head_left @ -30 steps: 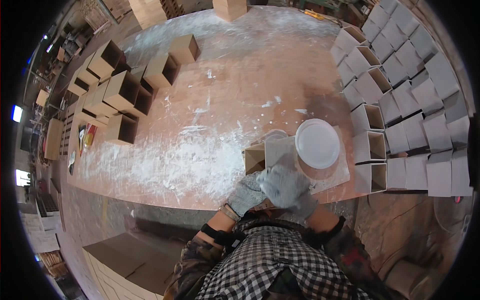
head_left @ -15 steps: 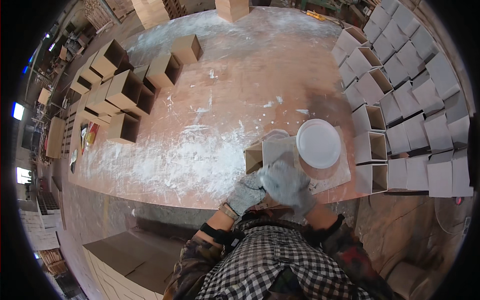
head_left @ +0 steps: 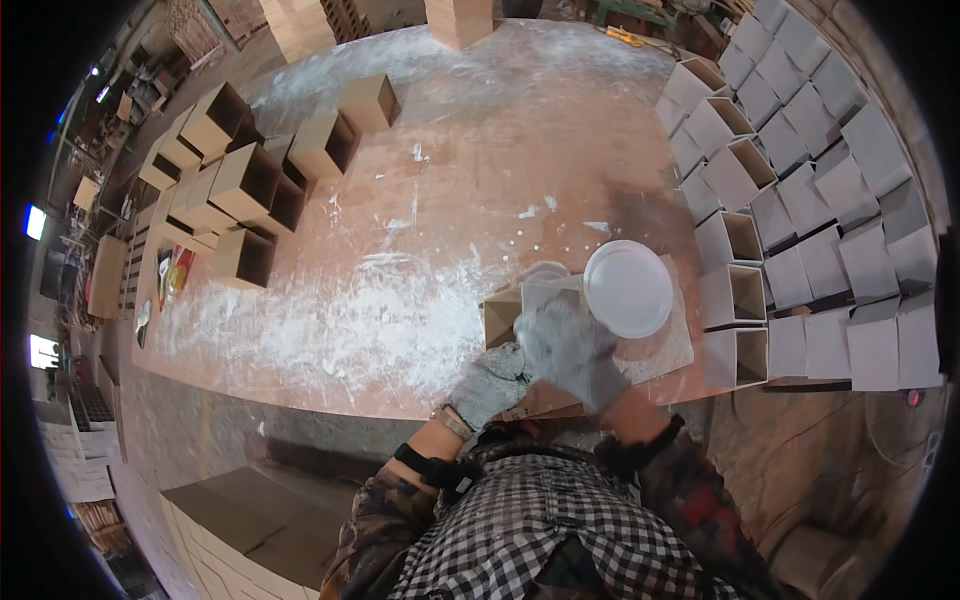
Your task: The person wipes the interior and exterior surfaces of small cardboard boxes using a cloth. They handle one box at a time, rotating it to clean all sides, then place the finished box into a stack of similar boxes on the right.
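Note:
A small open-ended box [head_left: 503,317] stands at the table's near edge, its hollow end turned left and its top face coated white. My left hand [head_left: 490,382], in a grey knit glove, is closed on the box's near side. Over the white face lies my right hand [head_left: 572,352], gloved too and smeared by motion. Its fingers are not clear, nor whether anything is in them. Just right of the box sits a round white lid or tub [head_left: 628,288] on a pale sheet [head_left: 675,345]. Behind the box a clear rounded thing [head_left: 547,270] is partly hidden.
Bare brown boxes [head_left: 245,180] are grouped at the table's left. White-coated boxes [head_left: 800,215] stand in stacked rows along the right. White powder marks the tabletop [head_left: 370,330]. A yellow tool [head_left: 625,37] lies at the far right edge; a brown carton [head_left: 270,520] is below left.
My right hand has shifted slightly over the white face of the box and stays blurred. My left hand keeps its place at the box. The whole view has moved a little.

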Demonstrator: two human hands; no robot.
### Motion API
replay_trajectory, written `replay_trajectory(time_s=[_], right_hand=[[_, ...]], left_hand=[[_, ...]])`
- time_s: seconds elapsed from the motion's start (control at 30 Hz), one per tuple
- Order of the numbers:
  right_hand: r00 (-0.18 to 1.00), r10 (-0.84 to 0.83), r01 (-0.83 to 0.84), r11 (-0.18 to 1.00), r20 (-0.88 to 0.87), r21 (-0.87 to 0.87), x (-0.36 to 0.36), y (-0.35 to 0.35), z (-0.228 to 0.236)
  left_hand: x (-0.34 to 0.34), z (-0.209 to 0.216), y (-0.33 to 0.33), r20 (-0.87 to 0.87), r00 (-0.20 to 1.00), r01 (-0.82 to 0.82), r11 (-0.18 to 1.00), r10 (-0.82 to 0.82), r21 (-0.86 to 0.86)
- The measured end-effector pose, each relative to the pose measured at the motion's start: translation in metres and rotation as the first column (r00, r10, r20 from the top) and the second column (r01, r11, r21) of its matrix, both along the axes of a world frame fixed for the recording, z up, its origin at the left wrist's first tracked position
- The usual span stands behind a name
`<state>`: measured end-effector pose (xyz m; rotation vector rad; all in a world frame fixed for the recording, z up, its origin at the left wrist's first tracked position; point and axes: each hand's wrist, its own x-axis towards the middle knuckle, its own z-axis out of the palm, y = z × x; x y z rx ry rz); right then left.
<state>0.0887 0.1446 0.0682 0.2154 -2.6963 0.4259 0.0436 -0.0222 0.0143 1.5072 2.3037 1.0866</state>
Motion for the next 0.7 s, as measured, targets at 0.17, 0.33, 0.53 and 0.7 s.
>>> replay_trajectory(time_s=[0.17, 0.33, 0.53, 0.7], right_hand=[[0.971, -0.238, 0.238, 0.97, 0.006, -0.039, -0.031, 0.023, 0.007], [0.993, 0.104, -0.107, 0.992, -0.051, -0.07, 0.021, -0.021, 0.023], [0.778, -0.251, 0.318, 0.948, 0.577, -0.015, -0.026, 0.02, 0.032], [0.932, -0.3, 0.31, 0.951, 0.201, -0.017, -0.018, 0.032, -0.008]], left_hand=[[0.008, 0.017, 0.009, 0.044, 0.991, -0.116, 0.979, 0.125, -0.168], [0.006, 0.004, -0.003, 0.128, 0.987, -0.085, 0.991, 0.098, -0.102], [0.001, -0.002, -0.004, 0.076, 0.994, -0.068, 0.993, 0.075, -0.102], [0.0, 0.013, -0.001, 0.147, 0.98, -0.085, 0.953, 0.132, -0.289]])
